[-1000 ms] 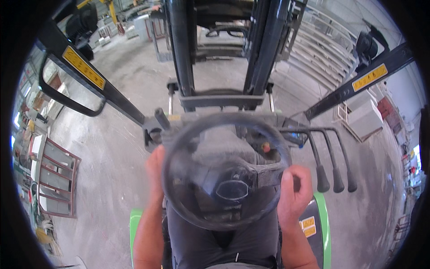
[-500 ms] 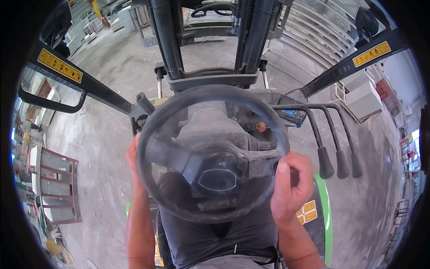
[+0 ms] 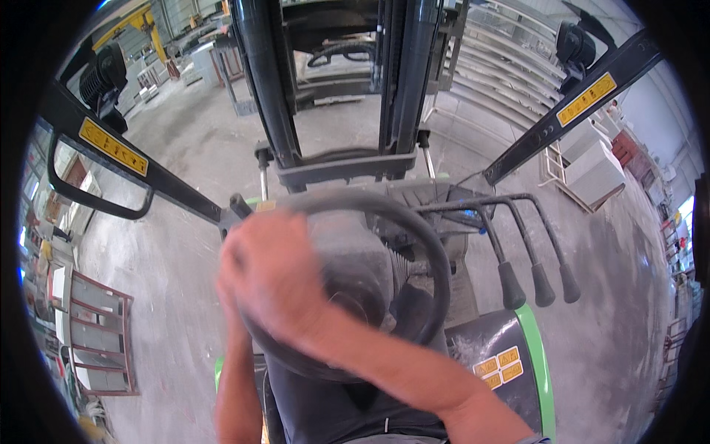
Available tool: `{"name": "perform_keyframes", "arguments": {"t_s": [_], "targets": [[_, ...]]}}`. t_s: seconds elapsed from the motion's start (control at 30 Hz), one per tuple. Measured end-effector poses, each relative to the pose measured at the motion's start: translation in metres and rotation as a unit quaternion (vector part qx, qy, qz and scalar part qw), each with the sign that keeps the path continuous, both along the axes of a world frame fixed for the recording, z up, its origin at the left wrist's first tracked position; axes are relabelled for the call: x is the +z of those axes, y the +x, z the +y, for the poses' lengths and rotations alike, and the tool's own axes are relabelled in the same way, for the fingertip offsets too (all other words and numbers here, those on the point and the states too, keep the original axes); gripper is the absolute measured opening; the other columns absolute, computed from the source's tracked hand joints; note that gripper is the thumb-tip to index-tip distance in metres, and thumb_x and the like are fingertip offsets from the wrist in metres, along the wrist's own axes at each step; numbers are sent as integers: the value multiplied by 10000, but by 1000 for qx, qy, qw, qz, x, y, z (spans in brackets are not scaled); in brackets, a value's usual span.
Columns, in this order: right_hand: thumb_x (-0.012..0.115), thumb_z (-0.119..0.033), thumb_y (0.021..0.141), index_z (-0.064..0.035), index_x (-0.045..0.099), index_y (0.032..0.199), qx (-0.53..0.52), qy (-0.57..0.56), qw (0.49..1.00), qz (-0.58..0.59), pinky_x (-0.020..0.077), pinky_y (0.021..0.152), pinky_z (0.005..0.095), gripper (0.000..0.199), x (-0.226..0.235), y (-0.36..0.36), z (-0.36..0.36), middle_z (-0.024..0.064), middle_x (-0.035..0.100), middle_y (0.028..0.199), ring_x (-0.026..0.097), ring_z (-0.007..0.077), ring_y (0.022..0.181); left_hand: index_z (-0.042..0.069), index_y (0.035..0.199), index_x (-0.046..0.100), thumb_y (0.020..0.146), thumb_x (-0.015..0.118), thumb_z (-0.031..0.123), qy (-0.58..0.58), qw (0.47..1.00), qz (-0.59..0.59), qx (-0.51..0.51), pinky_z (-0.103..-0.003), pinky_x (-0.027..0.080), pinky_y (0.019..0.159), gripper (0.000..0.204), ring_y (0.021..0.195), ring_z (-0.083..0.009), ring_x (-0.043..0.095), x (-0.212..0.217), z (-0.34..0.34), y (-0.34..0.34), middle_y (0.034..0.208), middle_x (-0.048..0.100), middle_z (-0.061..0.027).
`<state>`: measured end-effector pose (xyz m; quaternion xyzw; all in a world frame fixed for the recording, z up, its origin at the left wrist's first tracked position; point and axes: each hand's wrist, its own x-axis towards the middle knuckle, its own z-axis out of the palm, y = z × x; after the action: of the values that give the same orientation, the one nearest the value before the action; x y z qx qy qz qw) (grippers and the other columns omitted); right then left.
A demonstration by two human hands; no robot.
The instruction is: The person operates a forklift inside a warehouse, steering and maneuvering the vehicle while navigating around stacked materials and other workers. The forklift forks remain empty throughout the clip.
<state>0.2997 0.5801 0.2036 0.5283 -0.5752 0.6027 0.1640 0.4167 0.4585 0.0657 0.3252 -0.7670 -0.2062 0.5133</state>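
A dark, dusty steering wheel (image 3: 436,259) stands before my lap in a forklift cab. My right hand (image 3: 275,259) is closed at the wheel's upper left, its forearm crossing over the wheel; motion smears the fingers. Just behind it, my left hand (image 3: 228,285) is by the left side of the rim. Most of that hand is covered by the right one, so its fingers do not show. Beyond the hands, a short column lever (image 3: 238,206) sticks up at the left.
Three black-knobbed levers (image 3: 542,285) rise at the right. Ahead stands the black mast (image 3: 259,74), between two slanted pillars. A red-framed rack of pale slabs (image 3: 96,333) is on the floor at left; pale blocks (image 3: 595,174) stand at far right.
My right hand has swung from the wheel's right side across to its upper left, and the wheel has turned. My left hand has stayed near the left rim. The view has shifted slightly.
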Motion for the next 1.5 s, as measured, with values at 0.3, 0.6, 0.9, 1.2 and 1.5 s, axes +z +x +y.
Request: {"name": "perform_keyframes", "arguments": {"t_s": [0.3,0.6,0.9,1.2,1.5], "targets": [[803,-29,714,-104,679,815,17,97,995,-29,496,806,441,177,-89,49,189,78,695,887,672,295,874,63,727,516,1098,508,332,179,981,41,-54,-313,318,537,459,660,-69,394,5,9,15,676,422,57],[717,1,848,-27,631,861,-184,25,968,-167,491,697,345,91,-17,-56,142,90,615,828,598,220,750,-36,788,582,1068,495,313,214,977,0,-1,-442,405,558,456,587,-221,444,15,20,16,640,508,-221],[802,-98,779,-80,659,838,95,27,995,22,481,745,406,155,-26,78,49,76,662,853,654,272,848,-28,810,595,1073,501,329,249,968,-23,-12,-468,420,581,454,589,-306,443,-6,19,17,669,520,-233],[808,-3,702,-82,679,865,-41,94,993,-61,486,731,363,222,-120,42,218,48,693,851,671,248,812,11,835,494,1068,471,250,175,982,-58,-47,-389,406,645,334,751,-145,411,-27,17,25,753,461,-83],[849,-31,707,-96,688,886,59,93,993,-46,471,710,353,249,-116,60,173,11,672,885,660,217,822,33,892,656,1107,485,367,228,972,-1,-51,-292,409,624,432,701,-85,480,-10,10,14,733,544,20]]}}
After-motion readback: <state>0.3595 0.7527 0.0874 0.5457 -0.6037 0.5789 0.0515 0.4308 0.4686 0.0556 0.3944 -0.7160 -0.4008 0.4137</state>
